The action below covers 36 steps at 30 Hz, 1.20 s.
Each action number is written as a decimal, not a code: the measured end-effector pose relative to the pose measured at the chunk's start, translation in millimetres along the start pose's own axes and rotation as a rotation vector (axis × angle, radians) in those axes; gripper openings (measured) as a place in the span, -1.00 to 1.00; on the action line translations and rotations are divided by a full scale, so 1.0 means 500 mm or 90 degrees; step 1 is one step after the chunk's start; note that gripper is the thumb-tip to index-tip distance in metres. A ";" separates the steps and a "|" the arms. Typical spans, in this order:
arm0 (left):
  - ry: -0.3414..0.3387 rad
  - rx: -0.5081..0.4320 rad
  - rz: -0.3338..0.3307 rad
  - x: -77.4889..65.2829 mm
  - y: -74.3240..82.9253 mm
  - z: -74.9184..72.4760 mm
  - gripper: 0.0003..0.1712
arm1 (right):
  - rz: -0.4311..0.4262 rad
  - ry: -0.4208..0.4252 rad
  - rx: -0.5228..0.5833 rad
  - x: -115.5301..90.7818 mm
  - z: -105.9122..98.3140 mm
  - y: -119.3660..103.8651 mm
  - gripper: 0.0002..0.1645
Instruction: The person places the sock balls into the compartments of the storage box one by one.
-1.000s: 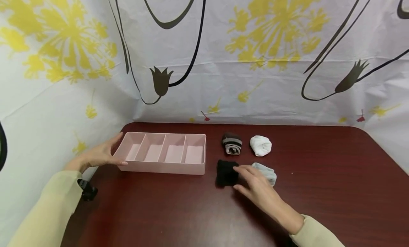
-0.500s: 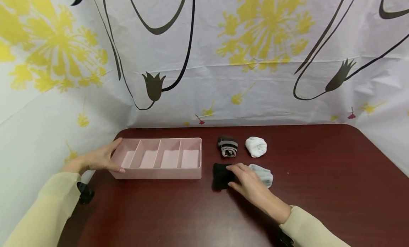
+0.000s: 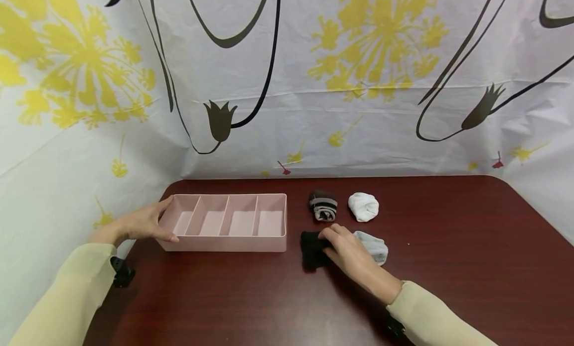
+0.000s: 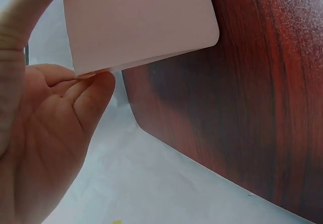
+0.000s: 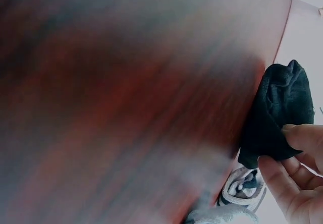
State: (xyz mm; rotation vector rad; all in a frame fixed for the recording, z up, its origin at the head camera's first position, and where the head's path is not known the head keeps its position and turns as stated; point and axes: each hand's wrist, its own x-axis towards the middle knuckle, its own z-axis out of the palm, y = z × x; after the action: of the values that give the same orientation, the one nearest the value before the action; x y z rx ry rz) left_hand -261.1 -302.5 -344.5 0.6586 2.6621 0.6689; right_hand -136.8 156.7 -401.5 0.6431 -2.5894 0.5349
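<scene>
My left hand [image 3: 141, 225] grips the left end of a long pink divided box [image 3: 226, 244], thumb at the front and fingers behind. In the left wrist view, thumb and fingers span the end wall of the box [image 4: 141, 24]. Right of the box, my right hand [image 3: 354, 256] pinches the right side of a rolled black sock [image 3: 311, 251]. Up close, its thumb and fingertips take hold of the black fabric [image 5: 280, 108]. Partly behind that hand lies a light grey rolled sock [image 3: 375, 247].
A brown striped rolled sock [image 3: 324, 206] and a white balled sock [image 3: 363, 207] lie at the back of the dark red table [image 3: 215, 301]. Dividers split the box into several compartments. A patterned white sheet [image 3: 385, 152] stands behind the table and along its left.
My right hand's fingers have closed in on the black sock, which has shifted slightly. The left hand keeps its place on the box. The head view has tilted and shifted a little.
</scene>
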 end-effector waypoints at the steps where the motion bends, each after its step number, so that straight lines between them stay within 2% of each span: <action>1: 0.000 0.007 -0.003 -0.001 0.001 0.000 0.42 | 0.004 0.002 0.009 0.001 -0.001 0.000 -0.65; 5: -0.004 0.009 -0.009 -0.003 0.002 -0.001 0.43 | 0.042 0.030 0.069 0.008 -0.015 -0.002 -0.68; 8: -0.003 0.004 -0.005 -0.004 0.002 -0.002 0.43 | 0.075 0.066 0.137 0.029 -0.030 -0.007 -0.69; 13: 0.001 0.007 -0.002 -0.004 0.000 -0.004 0.42 | 0.120 0.115 0.216 0.093 -0.047 -0.028 -0.72; 18: 0.002 0.020 -0.001 0.000 -0.005 -0.002 0.43 | 0.140 0.117 0.236 0.151 -0.037 -0.053 -0.78; 21: 0.000 0.012 -0.003 0.001 -0.008 -0.001 0.43 | 0.131 0.107 0.227 0.173 -0.021 -0.064 -0.79; 25: -0.005 -0.004 -0.007 0.000 -0.011 0.000 0.43 | 0.082 0.097 0.201 0.194 0.004 -0.077 -0.81; 36: -0.014 -0.029 -0.014 -0.003 -0.011 0.002 0.45 | -0.047 -0.009 0.000 0.227 0.041 -0.107 -0.80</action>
State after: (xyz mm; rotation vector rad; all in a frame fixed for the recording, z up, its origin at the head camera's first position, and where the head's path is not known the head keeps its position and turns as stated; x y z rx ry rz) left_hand -261.3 -307.0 -348.0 0.6204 2.6218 0.7105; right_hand -207.4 63.8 -350.7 0.7417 -2.5668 0.5085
